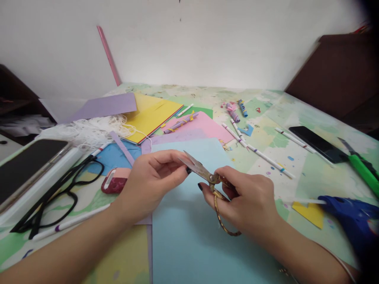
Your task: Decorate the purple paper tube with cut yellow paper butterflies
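Gold-handled scissors (211, 177) are held in my right hand (245, 197), its fingers around the handles and the blades pointing up and left. The blades look slightly parted. My left hand (154, 177) is closed in a pinch beside the blade tips; whatever lies between its fingers is hidden or too small to make out. Both hands hover over a light blue sheet (183, 244). A purple strip (122, 148) lies just left of my left hand, above a blue sheet (109, 156).
On the left are black glasses (71, 193), a phone (29, 165), white string (89, 130) and an earphone case (115, 179). Coloured sheets (156, 114) lie behind. To the right are white sticks (269, 159), another phone (318, 144), a green cutter (364, 173) and a blue glue gun (349, 217).
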The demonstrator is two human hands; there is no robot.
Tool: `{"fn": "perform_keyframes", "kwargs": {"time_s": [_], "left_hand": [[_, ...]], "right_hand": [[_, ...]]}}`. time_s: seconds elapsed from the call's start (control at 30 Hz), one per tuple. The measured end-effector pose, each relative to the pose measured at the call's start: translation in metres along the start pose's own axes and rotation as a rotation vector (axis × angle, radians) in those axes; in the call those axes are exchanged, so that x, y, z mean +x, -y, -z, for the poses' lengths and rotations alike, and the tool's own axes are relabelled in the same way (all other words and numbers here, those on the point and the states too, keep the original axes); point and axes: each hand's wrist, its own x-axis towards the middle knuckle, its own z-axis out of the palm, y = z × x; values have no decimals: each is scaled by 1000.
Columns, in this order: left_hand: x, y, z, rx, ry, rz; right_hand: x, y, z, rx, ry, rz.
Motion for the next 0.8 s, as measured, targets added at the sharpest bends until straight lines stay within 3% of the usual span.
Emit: {"fn": "perform_keyframes", "kwargs": {"time_s": [0.57, 0.67, 0.8], "left_hand": [[1, 0, 0, -41, 18, -37], [2, 2, 0, -81, 52, -25], [2, 3, 0, -73, 123, 56]], "right_hand": [[0, -2, 0, 34, 22, -26], [2, -2, 1, 146, 48, -133], [9, -1, 4, 453, 179, -434]]}}
